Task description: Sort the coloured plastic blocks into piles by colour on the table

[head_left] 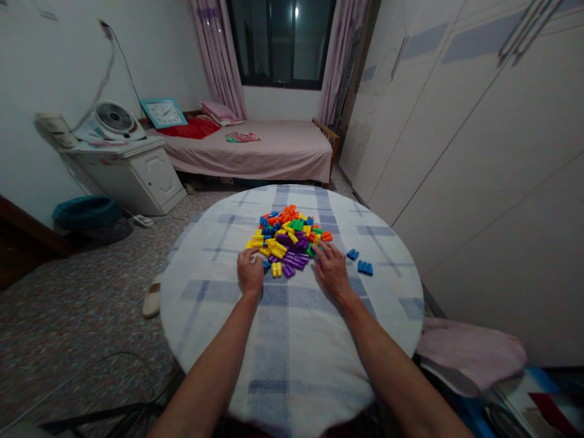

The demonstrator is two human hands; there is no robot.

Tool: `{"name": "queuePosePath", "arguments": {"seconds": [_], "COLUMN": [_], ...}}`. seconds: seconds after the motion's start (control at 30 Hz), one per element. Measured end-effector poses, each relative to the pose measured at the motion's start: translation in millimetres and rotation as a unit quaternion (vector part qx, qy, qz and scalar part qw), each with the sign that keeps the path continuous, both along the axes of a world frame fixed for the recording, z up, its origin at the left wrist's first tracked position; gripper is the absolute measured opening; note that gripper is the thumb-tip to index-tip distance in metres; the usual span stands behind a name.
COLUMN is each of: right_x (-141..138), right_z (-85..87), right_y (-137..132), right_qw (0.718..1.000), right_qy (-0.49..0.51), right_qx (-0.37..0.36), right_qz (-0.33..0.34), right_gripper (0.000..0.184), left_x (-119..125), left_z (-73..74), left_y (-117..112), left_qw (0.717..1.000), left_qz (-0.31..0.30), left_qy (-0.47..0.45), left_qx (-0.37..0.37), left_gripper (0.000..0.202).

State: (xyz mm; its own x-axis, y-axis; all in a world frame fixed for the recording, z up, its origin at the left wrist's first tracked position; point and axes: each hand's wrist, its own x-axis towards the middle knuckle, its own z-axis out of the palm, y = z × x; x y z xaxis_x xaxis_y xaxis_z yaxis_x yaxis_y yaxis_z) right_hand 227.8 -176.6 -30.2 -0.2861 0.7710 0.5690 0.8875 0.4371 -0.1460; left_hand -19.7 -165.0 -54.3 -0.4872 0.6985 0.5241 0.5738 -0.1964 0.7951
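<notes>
Two hands work at one pile of plastic blocks (292,238) in five colours: orange, yellow, green, blue and purple. The pile sits on one round, cloth-covered table (292,347). Two blue blocks (365,267) lie apart, right of the pile. Left hand (250,274): fingers curled, at the pile's left edge. Right hand (333,272): fingers extended to the pile's right edge. Whether either hand is clamped on a block cannot be determined. Overlap prevents a total block count. The left hand partly hides one blue piece (266,266). Both forearms are cut off at the lower border.
</notes>
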Motion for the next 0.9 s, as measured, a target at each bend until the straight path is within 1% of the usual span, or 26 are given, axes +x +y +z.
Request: {"name": "queuePosePath", "arguments": {"seconds": [0.1, 0.2, 0.37, 0.47, 0.53, 0.6, 0.63, 0.7, 0.77, 0.8, 0.83, 0.9], "right_x": [-8.8, -8.8, -7.5, -8.2, -8.1, -7.5, -7.2, -6.7, -6.8, -7.1, -7.3, -7.9], "right_z": [-4.0, -5.8, -3.6, -4.6, -6.0, -7.0, -7.2, -6.9, -6.1, -5.7, -5.1, -4.0], "right_y": [1.1, 2.2, 2.4, 3.6, 4.6, 5.2, 5.3, 5.0, 4.5, 4.3, 4.2, 4.3], "right_qw": [0.999, 0.999, 0.999, 0.999, 0.999, 0.998, 0.997, 0.997, 0.996, 0.996, 0.995, 0.995], "right_qy": [-0.029, -0.023, 0.006, 0.01, 0.015, 0.026, 0.032, 0.043, 0.047, 0.046, 0.043, 0.032], "right_qx": [-0.026, -0.043, -0.042, -0.04, -0.05, -0.057, -0.058, -0.056, -0.051, -0.049, -0.048, -0.05], "right_qz": [0.008, 0.0, -0.016, -0.015, -0.016, -0.022, -0.026, -0.038, -0.054, -0.063, -0.072, -0.083], "right_gripper": [0.047, 0.046, 0.034, 0.028, 0.023, 0.023, 0.025, 0.029, 0.035, 0.037, 0.039, 0.043], "left_x": [-2.2, -1.0, -0.2, 0.6, 3.4, 8.6, 11.9, 19.0, 25.3, 27.8, 29.7, 31.7], "left_z": [-4.5, -5.1, -3.4, 0.8, 5.9, 11.5, 14.0, 17.5, 18.4, 18.1, 17.5, 16.0], "left_y": [2.8, 4.2, 5.1, 2.5, -1.5, -6.9, -9.7, -14.5, -17.5, -18.1, -18.3, -18.0], "left_qw": [1.0, 0.999, 0.999, 0.999, 1.0, 0.996, 0.992, 0.977, 0.956, 0.946, 0.937, 0.926], "left_qz": [-0.005, -0.01, -0.018, -0.016, -0.015, -0.031, -0.05, -0.108, -0.166, -0.186, -0.197, -0.2], "left_qy": [-0.015, -0.024, -0.037, -0.023, 0.014, 0.075, 0.11, 0.177, 0.239, 0.265, 0.288, 0.321], "left_qx": [-0.015, -0.023, -0.03, -0.024, -0.005, 0.026, 0.039, 0.049, 0.04, 0.031, 0.021, 0.004], "left_gripper": [0.028, 0.028, 0.027, 0.027, 0.027, 0.026, 0.026, 0.026, 0.026, 0.026, 0.026, 0.026]}}
